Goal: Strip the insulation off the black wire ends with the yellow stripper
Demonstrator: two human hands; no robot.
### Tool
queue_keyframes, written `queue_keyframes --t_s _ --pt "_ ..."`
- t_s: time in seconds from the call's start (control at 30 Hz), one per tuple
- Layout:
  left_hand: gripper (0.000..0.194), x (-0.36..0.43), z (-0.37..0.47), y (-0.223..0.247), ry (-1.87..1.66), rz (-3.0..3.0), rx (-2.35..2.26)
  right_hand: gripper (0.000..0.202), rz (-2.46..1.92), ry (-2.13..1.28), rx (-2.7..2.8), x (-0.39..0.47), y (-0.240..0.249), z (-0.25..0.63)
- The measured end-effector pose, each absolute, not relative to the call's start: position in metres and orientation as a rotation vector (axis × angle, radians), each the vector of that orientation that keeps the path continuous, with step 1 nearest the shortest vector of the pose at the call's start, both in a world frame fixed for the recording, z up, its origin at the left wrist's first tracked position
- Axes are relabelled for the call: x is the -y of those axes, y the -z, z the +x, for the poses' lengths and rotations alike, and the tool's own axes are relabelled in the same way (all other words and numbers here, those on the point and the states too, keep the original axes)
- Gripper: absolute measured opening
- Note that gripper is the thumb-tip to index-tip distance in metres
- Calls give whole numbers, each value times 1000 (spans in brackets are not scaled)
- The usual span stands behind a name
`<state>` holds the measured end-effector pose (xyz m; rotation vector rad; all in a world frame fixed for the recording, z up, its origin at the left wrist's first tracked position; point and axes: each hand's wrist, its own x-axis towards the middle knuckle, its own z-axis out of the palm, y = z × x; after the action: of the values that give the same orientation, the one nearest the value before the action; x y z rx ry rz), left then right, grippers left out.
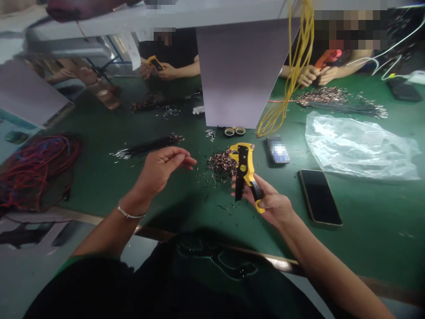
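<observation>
My right hand (274,201) is wrapped round the handles of a yellow and black wire stripper (244,161), its head pointing away from me. Beyond and left of the tool's jaws lies a heap of short dark pieces with copper-coloured ends (221,165). To the left, my left hand (161,170) hovers above the green table with thumb and fingers pinched together. Whatever is between those fingertips, if anything, is too small to make out. Just behind that hand rests a bundle of black wires (149,146) with bright silvery tips.
Right of the stripper lie a phone (320,197), a small box (278,150) and a clear plastic bag (358,146). Red cables (36,168) are coiled at left. Yellow wires (285,97) hang by a panel (242,75). Two tape rolls (234,131) sit below it. Co-workers' hands (162,71) work opposite.
</observation>
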<state>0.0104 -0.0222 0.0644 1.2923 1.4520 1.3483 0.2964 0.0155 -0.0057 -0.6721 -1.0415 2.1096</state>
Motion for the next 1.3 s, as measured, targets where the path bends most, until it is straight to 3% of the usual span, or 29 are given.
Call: queue_keyframes --t_s 0.2,0.4,0.53,0.67,0.8,0.9,1.1,1.3 --pt "5 25 -13 -71 -1381 1598 -1717 76 -760 -2090 1117 -8 4 292" --pt "14 28 -27 -70 -1333 1528 -1789 79 -781 -2326 1082 14 14 272" --pt "10 23 -33 -50 -1255 1493 -1754 72 -753 -2480 1012 26 19 261" --pt "17 17 -26 -22 -1112 1344 -1639 58 -739 -2411 964 21 13 260" --pt "16 12 -14 -14 -1033 1321 -1577 62 -720 -2255 1005 6 7 265" --pt "15 7 -8 -20 -1050 1542 -1588 67 -743 -2202 1051 -2 9 269" --pt "17 -8 -8 -23 -1083 2087 -1604 53 -680 -2120 1248 -13 16 269" --pt "19 -17 -11 -25 -1155 2497 -1758 56 -559 -2104 1289 -19 20 263"
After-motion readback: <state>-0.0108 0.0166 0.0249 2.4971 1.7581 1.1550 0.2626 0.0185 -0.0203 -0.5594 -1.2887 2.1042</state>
